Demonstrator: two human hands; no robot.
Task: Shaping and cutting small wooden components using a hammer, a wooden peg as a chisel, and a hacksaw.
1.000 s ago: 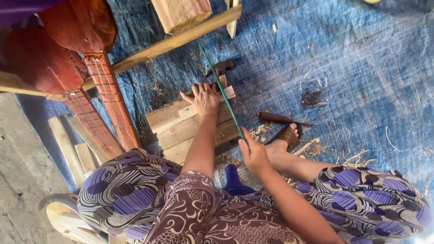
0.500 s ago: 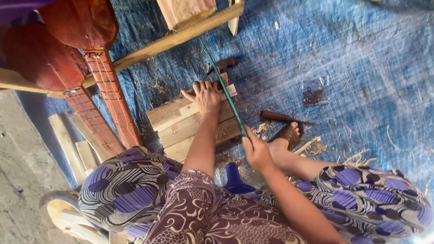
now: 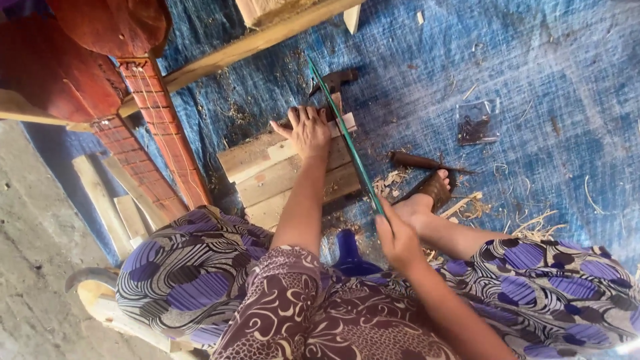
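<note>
On a blue tarpaulin point(image 3: 533, 60) spread over the ground, a seated person in patterned purple and brown clothing is sawing a stack of pale wooden planks point(image 3: 287, 175). Seen from the head camera looking down, the left hand point(image 3: 308, 130) is lying flat with fingers spread on the upper plank, pressing it down. The right hand point(image 3: 398, 239) is curling closed around the near end of a thin green saw blade point(image 3: 345, 137); the handle itself is hiding inside the fist.

The blade is running long and straight, its long axis slanting from the right hand, low and near the body, up and to the left, away from the person. Its far tip is pointing toward a long timber beam point(image 3: 253, 43) that is crossing the top of the view. The blade is passing just beside the left hand's fingers, across the right end of the planks.

Around the work, a hammer point(image 3: 333, 81) is lying just beyond the planks, close to the blade's tip. A dark-handled tool point(image 3: 417, 161) is lying to the right of the planks, near the person's bare foot in a brown sandal point(image 3: 437, 190). Wood shavings point(image 3: 393, 180) are scattering about the foot. A small clear bag of dark pieces point(image 3: 477, 123) is sitting further right. A red-brown instrument neck with strings point(image 3: 163, 130) is slanting along the left side, well apart from the blade.
</note>
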